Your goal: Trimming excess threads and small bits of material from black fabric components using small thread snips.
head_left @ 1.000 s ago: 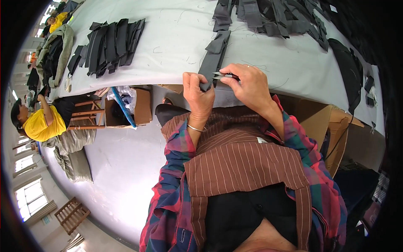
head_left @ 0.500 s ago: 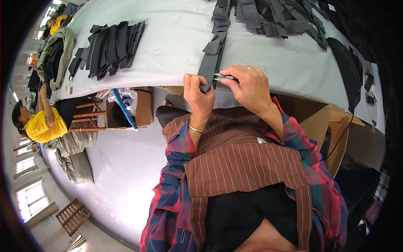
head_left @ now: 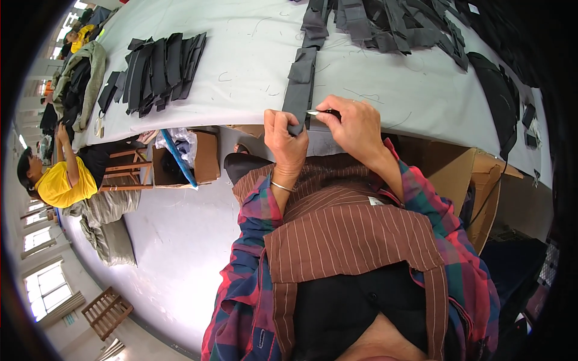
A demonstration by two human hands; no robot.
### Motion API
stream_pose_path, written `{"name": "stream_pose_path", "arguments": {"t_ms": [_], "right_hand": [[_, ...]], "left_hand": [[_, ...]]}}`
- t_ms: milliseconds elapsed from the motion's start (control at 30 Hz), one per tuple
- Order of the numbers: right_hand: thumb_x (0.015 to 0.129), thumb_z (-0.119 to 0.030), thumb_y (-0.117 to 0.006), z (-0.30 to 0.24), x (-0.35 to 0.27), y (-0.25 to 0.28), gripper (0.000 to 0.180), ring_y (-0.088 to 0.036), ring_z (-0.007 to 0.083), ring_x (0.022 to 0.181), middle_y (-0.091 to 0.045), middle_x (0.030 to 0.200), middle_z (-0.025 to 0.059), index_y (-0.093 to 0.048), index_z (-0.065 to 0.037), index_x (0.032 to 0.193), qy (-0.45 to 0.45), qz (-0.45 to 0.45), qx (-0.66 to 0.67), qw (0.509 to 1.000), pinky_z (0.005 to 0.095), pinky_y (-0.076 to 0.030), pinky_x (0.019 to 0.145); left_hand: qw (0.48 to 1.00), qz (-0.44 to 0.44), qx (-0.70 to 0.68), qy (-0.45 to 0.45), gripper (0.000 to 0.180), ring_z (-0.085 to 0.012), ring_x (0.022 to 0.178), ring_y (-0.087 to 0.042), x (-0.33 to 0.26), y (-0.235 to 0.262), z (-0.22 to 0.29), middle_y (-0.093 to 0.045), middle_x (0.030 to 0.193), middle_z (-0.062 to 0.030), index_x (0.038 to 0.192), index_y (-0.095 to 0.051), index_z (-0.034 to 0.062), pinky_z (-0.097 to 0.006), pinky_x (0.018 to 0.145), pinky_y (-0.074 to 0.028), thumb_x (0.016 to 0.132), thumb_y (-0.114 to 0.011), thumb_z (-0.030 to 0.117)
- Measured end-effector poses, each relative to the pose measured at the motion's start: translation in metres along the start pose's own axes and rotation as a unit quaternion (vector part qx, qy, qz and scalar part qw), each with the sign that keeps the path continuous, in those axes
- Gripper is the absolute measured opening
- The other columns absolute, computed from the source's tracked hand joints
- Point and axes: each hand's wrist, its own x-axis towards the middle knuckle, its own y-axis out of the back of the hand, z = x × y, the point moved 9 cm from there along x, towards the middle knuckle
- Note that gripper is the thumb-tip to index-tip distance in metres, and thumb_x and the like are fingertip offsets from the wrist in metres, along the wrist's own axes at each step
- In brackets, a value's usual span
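While the left hand (head_left: pixel 285 142) closes its fingers on the lower end of a dark grey fabric strip (head_left: pixel 298 93) at the middle of the table's near edge, the right hand (head_left: pixel 356 125) pinches small metal snips (head_left: pixel 312 112) between thumb and fingers, their tip at the strip's right side. From the left hand the strip runs up the pale-covered table (head_left: pixel 250 66) and meets more dark pieces (head_left: pixel 315 27) towards the far side, so the line of fabric divides the tabletop. To its right, a heap of dark strips (head_left: pixel 394 27) crowds the far part, and a black fabric item (head_left: pixel 495 99) lies along the right edge, reaching down towards the near right corner. On the left, a fanned bundle of dark strips (head_left: pixel 159 72) sits back from the near edge, well apart from the hands. Between bundle and strip a broad stretch of cover lies open; between the heap and the near edge is another, crossed by loose threads (head_left: pixel 364 95). Below the near edge, a cardboard box (head_left: pixel 208 157) with a blue pole (head_left: pixel 178 157) leaning across it stands on the left, and a larger carton (head_left: pixel 448 171) stands under the right part, near the right forearm. Beyond the left box are a wooden stool (head_left: pixel 127 169) and a co-worker in yellow (head_left: pixel 67 179) by the table's left end. Open floor (head_left: pixel 174 240) spreads between the person and grey-green sacks (head_left: pixel 108 231).
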Motion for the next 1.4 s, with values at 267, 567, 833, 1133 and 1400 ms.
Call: {"name": "stream_pose_path", "arguments": {"t_ms": [267,567,833,1133,1400], "right_hand": [[0.081,-0.026,-0.068,-0.001,0.005,-0.002,0.016,-0.061,0.0269,0.061,-0.065,0.07,0.0058,-0.067,-0.014,0.092,-0.056,-0.014,0.052,0.997,0.0378,-0.045,0.054],[0.081,-0.021,-0.066,-0.019,0.014,-0.026,0.014,-0.063,0.0293,0.066,-0.065,0.073,0.0077,-0.061,-0.01,0.086,0.002,-0.05,-0.002,0.999,0.0408,-0.045,0.056],[0.082,-0.021,-0.067,-0.015,0.022,-0.011,0.015,-0.064,0.0257,0.067,-0.067,0.075,0.0062,-0.062,-0.009,0.09,-0.043,-0.043,0.028,0.998,0.0343,-0.046,0.058],[0.08,-0.021,-0.072,0.007,0.012,0.004,0.033,-0.062,0.0193,0.071,-0.068,0.087,0.0069,-0.063,-0.012,0.11,-0.09,-0.035,0.256,0.962,0.0305,-0.049,0.067],[0.072,-0.002,-0.071,-0.037,0.004,-0.009,0.04,-0.065,0.0246,0.085,-0.066,0.103,0.0079,-0.063,-0.008,0.111,0.054,-0.115,0.224,0.966,0.0315,-0.051,0.07]], "left_hand": [[1.0,0.012,0.017,-0.004,0.033,-0.0267,0.065,-0.046,-0.006,0.001,-0.005,-0.041,0.074,-0.0088,0.072,-0.044,0.0063,-0.035,0.057,-0.039,0.057,-0.066,-0.012],[0.999,0.005,0.01,-0.043,0.031,-0.0284,0.068,-0.047,-0.01,0.001,0.0,-0.041,0.074,-0.0102,0.072,-0.044,0.0062,-0.037,0.057,-0.042,0.056,-0.064,-0.011],[0.998,0.024,-0.009,-0.06,0.032,-0.0271,0.068,-0.047,0.007,0.018,0.02,-0.043,0.071,-0.0095,0.07,-0.043,0.0064,-0.033,0.059,-0.041,0.054,-0.065,-0.011],[0.704,-0.079,-0.482,0.515,0.018,-0.0199,0.07,-0.06,-0.028,-0.018,-0.068,-0.061,0.085,-0.008,0.105,-0.055,0.003,-0.034,0.067,-0.051,0.093,-0.057,0.016],[0.754,-0.13,-0.453,0.458,0.024,-0.0163,0.085,-0.061,-0.03,-0.017,-0.056,-0.062,0.1,-0.0071,0.116,-0.053,0.0032,-0.031,0.076,-0.051,0.094,-0.052,0.013]]}}
